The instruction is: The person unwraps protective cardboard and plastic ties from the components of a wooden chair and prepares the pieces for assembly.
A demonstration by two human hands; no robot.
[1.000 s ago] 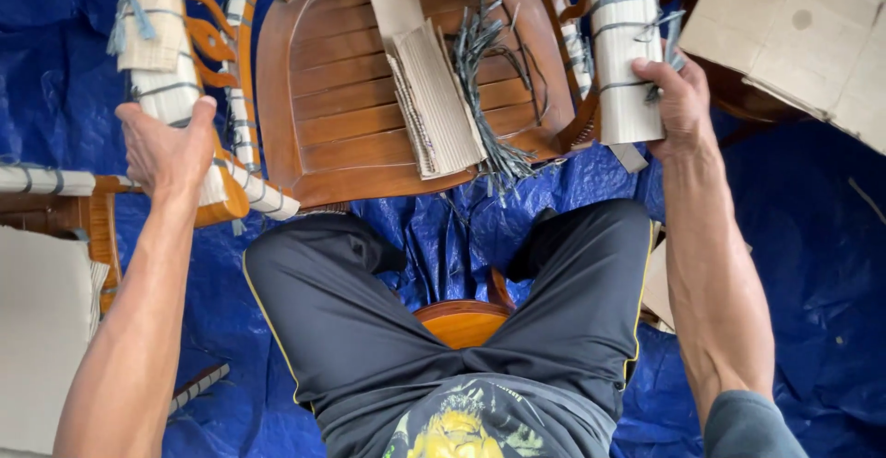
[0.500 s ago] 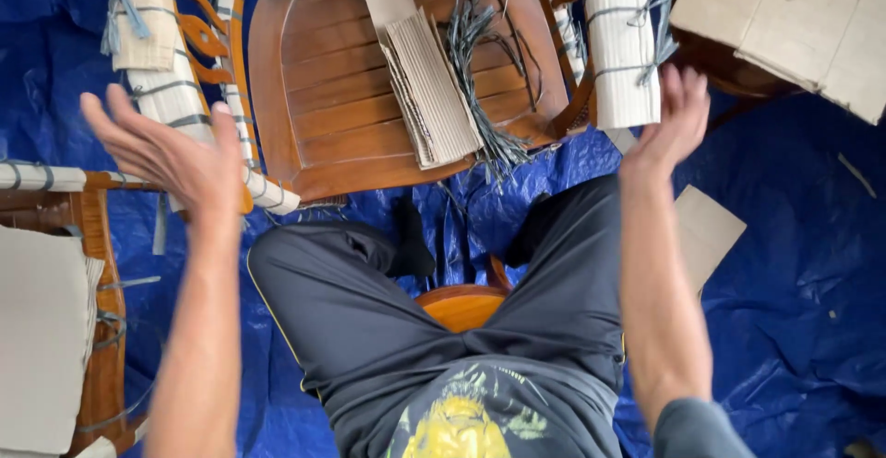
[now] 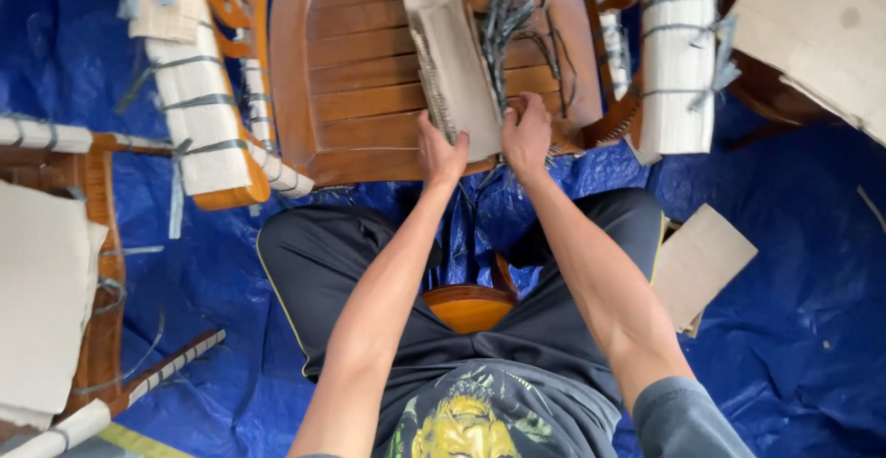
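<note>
A stack of folded cardboard strips (image 3: 459, 71) lies on the slatted seat of a wooden chair (image 3: 360, 80) in front of me. Beside it on the right is a bundle of grey plastic straps (image 3: 519, 23). My left hand (image 3: 441, 151) grips the near left corner of the stack. At the stack's near right edge, right where the straps begin, my right hand (image 3: 528, 135) is closed with its fingers curled. Both forearms reach forward over my black-trousered knees.
The chair's armrests (image 3: 198, 98) (image 3: 678, 61) are wrapped in white padding tied with grey straps. A blue tarp (image 3: 794, 347) covers the floor. Cardboard sheets lie at the top right (image 3: 821, 34), by my right knee (image 3: 701, 260), and on another wooden chair at the left (image 3: 41, 301).
Both hands were spread wide at the chair's wrapped armrests, then lifted open. They have now come together at the near end of the cardboard stack on the seat.
</note>
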